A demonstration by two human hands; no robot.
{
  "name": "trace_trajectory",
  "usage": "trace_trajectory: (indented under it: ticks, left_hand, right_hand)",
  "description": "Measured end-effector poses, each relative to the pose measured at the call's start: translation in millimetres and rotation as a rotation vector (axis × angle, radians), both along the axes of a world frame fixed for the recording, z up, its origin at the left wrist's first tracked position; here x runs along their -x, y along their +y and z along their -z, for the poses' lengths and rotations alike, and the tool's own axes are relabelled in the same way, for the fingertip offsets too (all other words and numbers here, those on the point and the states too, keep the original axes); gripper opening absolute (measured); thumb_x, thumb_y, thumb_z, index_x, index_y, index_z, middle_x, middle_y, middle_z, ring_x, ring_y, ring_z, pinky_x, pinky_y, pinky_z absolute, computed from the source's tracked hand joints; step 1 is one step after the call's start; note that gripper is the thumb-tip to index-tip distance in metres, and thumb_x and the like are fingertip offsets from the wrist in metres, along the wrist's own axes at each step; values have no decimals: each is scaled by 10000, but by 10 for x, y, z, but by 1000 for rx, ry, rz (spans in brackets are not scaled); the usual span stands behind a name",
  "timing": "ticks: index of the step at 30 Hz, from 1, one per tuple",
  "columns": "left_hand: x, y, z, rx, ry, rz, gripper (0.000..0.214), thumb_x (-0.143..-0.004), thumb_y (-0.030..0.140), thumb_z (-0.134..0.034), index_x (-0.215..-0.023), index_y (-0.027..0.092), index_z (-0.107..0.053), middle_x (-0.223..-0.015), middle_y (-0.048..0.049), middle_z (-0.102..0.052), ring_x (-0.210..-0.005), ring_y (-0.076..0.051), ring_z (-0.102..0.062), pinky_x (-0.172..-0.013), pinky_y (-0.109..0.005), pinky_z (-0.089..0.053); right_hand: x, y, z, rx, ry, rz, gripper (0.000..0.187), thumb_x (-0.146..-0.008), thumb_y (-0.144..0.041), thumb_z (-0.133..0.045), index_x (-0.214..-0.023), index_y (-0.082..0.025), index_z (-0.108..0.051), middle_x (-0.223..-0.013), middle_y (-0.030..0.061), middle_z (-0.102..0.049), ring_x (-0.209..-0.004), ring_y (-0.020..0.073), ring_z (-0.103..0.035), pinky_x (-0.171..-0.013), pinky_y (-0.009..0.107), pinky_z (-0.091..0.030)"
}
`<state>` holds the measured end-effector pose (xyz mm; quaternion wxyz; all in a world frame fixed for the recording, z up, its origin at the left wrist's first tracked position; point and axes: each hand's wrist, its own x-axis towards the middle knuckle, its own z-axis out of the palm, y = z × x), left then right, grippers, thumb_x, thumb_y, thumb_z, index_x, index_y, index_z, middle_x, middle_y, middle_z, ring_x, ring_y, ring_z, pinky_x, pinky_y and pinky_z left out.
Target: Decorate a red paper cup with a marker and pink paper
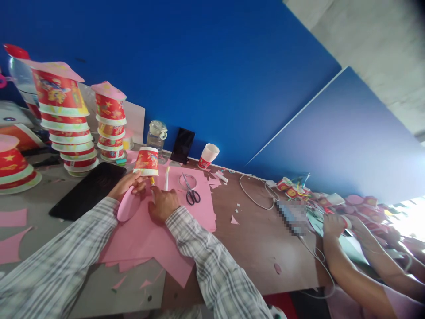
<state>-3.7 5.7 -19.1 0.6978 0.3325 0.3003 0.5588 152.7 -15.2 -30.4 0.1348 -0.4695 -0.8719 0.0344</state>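
My left hand (130,185) is closed at the rim of an upside-down red paper cup (146,161). A pink paper disc (129,206) hangs from the same fingers, tilted. My right hand (164,204) pinches a slim yellow-tipped stick (152,180), its tip just below the cup's rim; its exact kind is unclear. Pink paper sheets (146,239) lie under both hands. Right of my right hand, scissors (191,190) with dark handles rest on the pink paper beside a clear ring of tape (182,180). A white pen-like stick (167,178) stands out just beyond my right hand.
Two towers of stacked red cups (68,119) with pink paper tops stand left. A black tablet (88,190) lies near them. Behind are a glass jar (156,135), a dark phone (182,145) and tilted cups (208,156). A co-worker's hands (335,226) work at right, by a white cable (254,199).
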Motion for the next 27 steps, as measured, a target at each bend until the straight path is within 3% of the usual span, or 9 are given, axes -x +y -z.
trace_trajectory:
  ticks: [4, 7, 11, 15, 19, 23, 27]
  left_hand:
    - [60, 52, 78, -13, 6, 55, 341, -704, 441, -517, -751, 106, -561, -364, 52, -332, -296, -92, -264, -320, -248, -269]
    - [86, 77, 121, -22, -39, 35, 320, -743, 408, -483, -756, 98, -561, -381, 53, -342, -301, -84, -268, -331, -241, -274]
    - [89, 91, 146, -51, -86, -8, 362, -769, 390, -448, -840, 58, -573, -376, 49, -359, -297, -85, -275, -344, -256, -280]
    - [87, 82, 121, -75, -47, 25, 388, -748, 395, -476, -882, 47, -583, -361, 47, -363, -283, -78, -262, -325, -249, -243]
    - [88, 67, 89, -41, -27, 12, 381, -704, 392, -534, -909, 74, -580, -436, 45, -397, -296, -65, -269, -333, -252, -267]
    - [68, 62, 82, -9, -15, 24, 349, -676, 377, -567, -865, 84, -586, -466, 47, -395, -297, -61, -266, -327, -257, -261]
    - [46, 62, 94, -16, -23, 8, 300, -704, 362, -534, -796, 84, -595, -473, 42, -394, -298, -57, -259, -325, -256, -252]
  right_hand:
    - [-23, 45, -33, 70, 14, 13, 427, -767, -245, -464, -1191, -256, -518, -850, 51, -744, -752, 243, -693, -714, 346, -441]
    - [-87, 105, -144, 252, 87, -37, 365, -780, -208, -452, -1094, -321, -600, -894, 1, -735, -757, 187, -666, -693, 282, -442]
    - [-291, 195, -419, 584, 253, -170, 314, -809, -173, -443, -1017, -249, -664, -648, -26, -631, -519, 72, -477, -554, 192, -368]
    - [-565, 255, -699, 738, 444, -283, 303, -790, -156, -448, -992, -175, -673, -482, -58, -391, -427, 43, -277, -453, 184, -237]
    - [-709, 277, -841, 673, 773, -303, 260, -765, -232, -491, -942, -148, -663, -528, -45, -417, -443, 43, -292, -457, 187, -252]
    - [-600, 263, -806, 641, 1273, -305, 306, -778, -307, -421, -1001, -155, -564, -598, -10, -491, -492, 87, -431, -493, 223, -370]
    - [-362, 160, -692, 506, 1368, -343, 353, -730, -359, -558, -1035, -208, -464, -681, -18, -491, -561, 98, -471, -557, 246, -429]
